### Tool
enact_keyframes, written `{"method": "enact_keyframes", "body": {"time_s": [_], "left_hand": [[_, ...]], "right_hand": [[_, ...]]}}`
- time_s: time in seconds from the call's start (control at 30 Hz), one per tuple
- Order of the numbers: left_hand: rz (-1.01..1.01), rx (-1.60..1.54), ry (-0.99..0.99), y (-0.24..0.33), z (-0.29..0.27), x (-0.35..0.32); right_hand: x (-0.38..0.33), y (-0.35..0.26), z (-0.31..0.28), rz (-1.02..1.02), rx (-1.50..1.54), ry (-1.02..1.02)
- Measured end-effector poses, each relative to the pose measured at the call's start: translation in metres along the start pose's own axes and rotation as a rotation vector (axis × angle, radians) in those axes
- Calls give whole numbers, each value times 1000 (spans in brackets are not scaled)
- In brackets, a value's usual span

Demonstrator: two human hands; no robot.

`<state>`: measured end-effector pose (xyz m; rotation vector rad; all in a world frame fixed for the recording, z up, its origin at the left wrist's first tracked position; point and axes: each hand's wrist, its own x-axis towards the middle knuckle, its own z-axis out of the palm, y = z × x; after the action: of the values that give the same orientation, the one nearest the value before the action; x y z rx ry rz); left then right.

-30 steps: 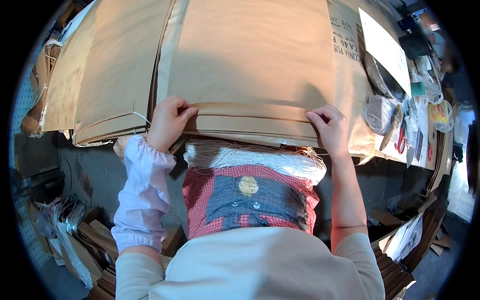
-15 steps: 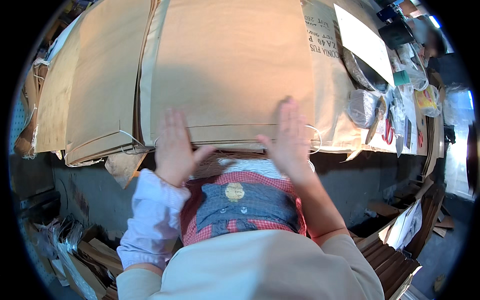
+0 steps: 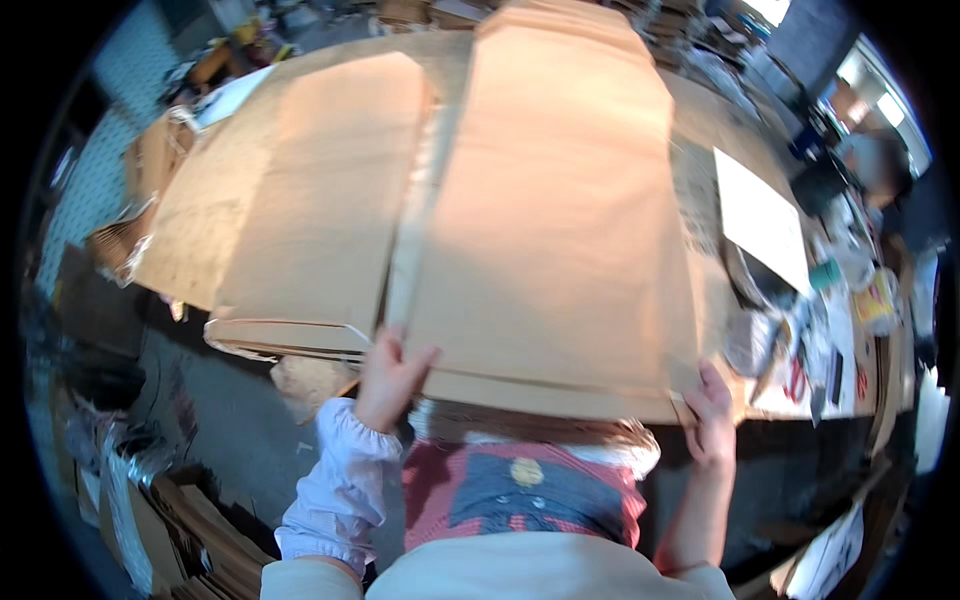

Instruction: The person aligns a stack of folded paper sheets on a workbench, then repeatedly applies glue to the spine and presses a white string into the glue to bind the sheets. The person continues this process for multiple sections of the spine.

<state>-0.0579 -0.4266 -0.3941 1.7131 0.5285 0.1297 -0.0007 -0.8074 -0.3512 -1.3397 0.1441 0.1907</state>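
A large brown kraft paper bag point(image 3: 555, 250) lies lengthwise before me, on top of others like it, with a folded strip along its near edge. My left hand point(image 3: 388, 378) is closed at its near left corner, thumb on top. At the near right corner my right hand point(image 3: 710, 405) pinches the paper, which bends a little there. The fingers under the edge are hidden on both sides, so I cannot tell how many layers they hold. A second stack of brown paper bags point(image 3: 325, 190), with a white cord at its near end, lies to the left.
The wooden table point(image 3: 205, 225) carries a white sheet point(image 3: 760, 220), red-handled scissors point(image 3: 796, 375) and a clear plastic bag point(image 3: 750, 342) on the right. Another person point(image 3: 875, 165) is at the far right. Flattened cardboard point(image 3: 205, 530) stands at the lower left.
Both hands lay flat and open on the near end of the bag; they have moved apart to its corners and closed on them. The view has shifted, showing more of the table's far side.
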Motion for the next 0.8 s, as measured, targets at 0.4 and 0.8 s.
{"method": "enact_keyframes", "body": {"time_s": [0.4,0.8], "left_hand": [[414,525,831,-44,-227,40],[-229,1215,1064,-61,-325,146]], "right_hand": [[40,89,209,-107,-274,-572],[4,80,241,-349,-590,-953]]}}
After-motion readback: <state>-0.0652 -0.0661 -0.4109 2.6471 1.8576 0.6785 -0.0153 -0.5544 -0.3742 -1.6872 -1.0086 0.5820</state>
